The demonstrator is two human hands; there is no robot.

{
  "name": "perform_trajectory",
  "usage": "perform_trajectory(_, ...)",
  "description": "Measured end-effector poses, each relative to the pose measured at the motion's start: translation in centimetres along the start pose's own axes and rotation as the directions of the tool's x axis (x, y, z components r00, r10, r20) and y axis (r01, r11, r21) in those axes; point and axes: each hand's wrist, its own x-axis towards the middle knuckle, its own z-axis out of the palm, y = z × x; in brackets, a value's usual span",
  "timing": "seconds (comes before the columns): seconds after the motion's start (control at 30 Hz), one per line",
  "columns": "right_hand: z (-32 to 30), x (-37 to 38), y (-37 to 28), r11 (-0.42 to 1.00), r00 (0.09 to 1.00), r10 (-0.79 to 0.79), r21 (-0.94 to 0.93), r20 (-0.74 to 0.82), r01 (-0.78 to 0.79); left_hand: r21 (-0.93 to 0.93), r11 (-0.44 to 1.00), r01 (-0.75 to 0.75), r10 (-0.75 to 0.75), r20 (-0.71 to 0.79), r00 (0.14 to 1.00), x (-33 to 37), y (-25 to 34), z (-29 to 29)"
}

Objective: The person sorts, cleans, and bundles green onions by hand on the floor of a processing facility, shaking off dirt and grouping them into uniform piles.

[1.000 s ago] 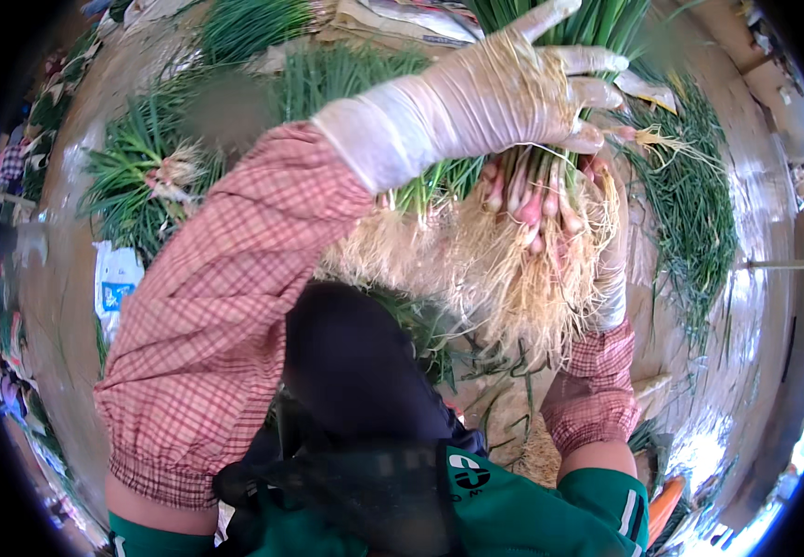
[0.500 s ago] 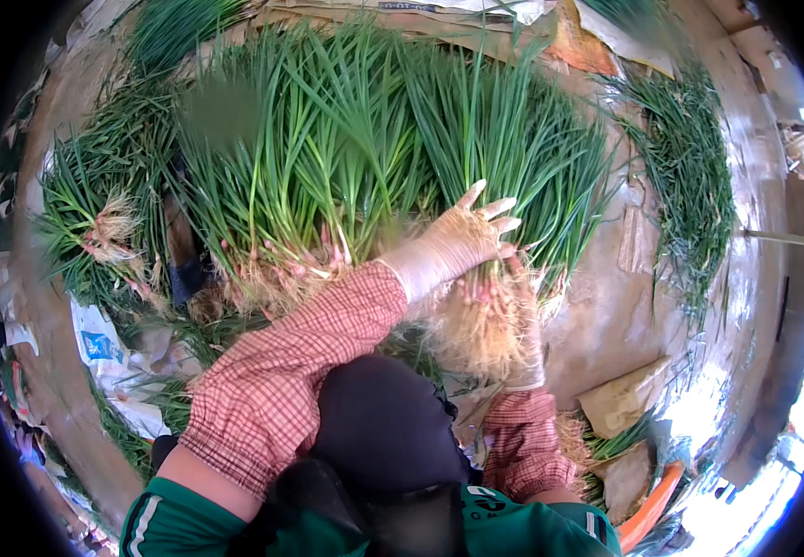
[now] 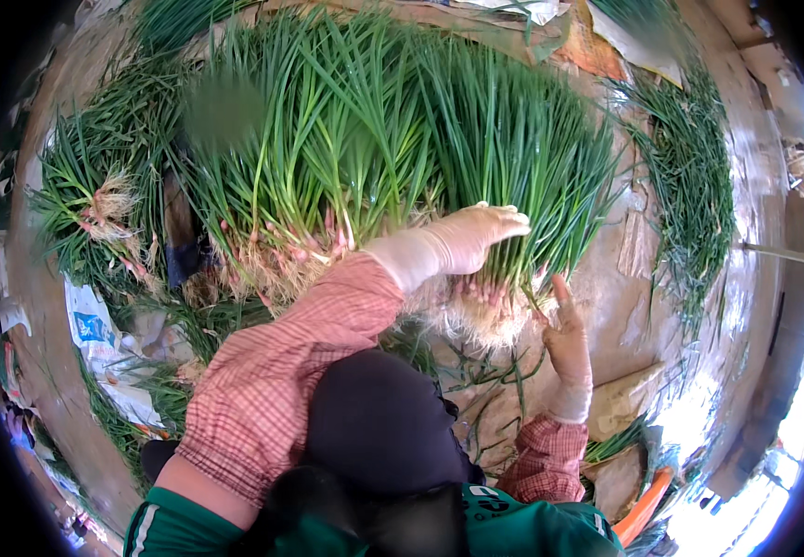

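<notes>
A bundle of spring onions [image 3: 522, 158] lies on the right of a wide row, its green leaves pointing away and its pale roots [image 3: 495, 320] toward me. My left hand [image 3: 485, 237], in a pale glove, rests across the lower stems, fingers stretched out and close together, thumb hidden. My right hand [image 3: 567, 348], gloved too, is beside the right edge of the roots. Its index finger points up, apart from the thumb, and a thin yellowish stalk reaches the thumb tip. More spring onions [image 3: 318, 158] with pinkish bulbs lie left of this bundle.
Loose greens [image 3: 689, 176] form a pile at the right. Another heap with upturned roots [image 3: 109, 209] lies at the left. A white and blue plastic bag [image 3: 94, 325] is below it. Cardboard [image 3: 620, 399] and something orange [image 3: 643, 511] lie at the lower right. My dark knee [image 3: 379, 418] is close in front.
My right hand has come out from under the roots, moving right. My left hand's spread fingers have come together over the stems. The bundle's roots lie slightly farther from me, and its leaves look more gathered.
</notes>
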Motion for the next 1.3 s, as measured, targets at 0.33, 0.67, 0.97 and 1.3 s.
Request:
perform_trajectory(0.33,7.6,1.9,-7.2,0.927,0.96,-0.222,-0.267,0.17,0.262,-0.689,0.724,-0.023,-0.439,-0.487,0.755,-24.9,10.7,-11.9)
perform_trajectory(0.67,21.6,0.5,-17.4,0.67,0.602,-0.493,-0.166,0.628,0.723,-0.233,-0.096,0.968,-0.749,-0.623,-0.225,-63.0,28.2,-3.1)
perform_trajectory(0.97,41.8,-6.1,-33.4,0.402,0.003,-0.32,0.133,0.947,0.906,-0.44,-0.055,0.897,-0.924,-0.318,-0.213,-68.9,29.7,10.7)
perform_trajectory(1.3,73.0,-4.0,-18.7,-0.026,-0.11,0.103,0.113,0.989,0.993,-0.187,0.355,0.916,-0.716,-0.684,0.138,-68.2,12.3,17.3)
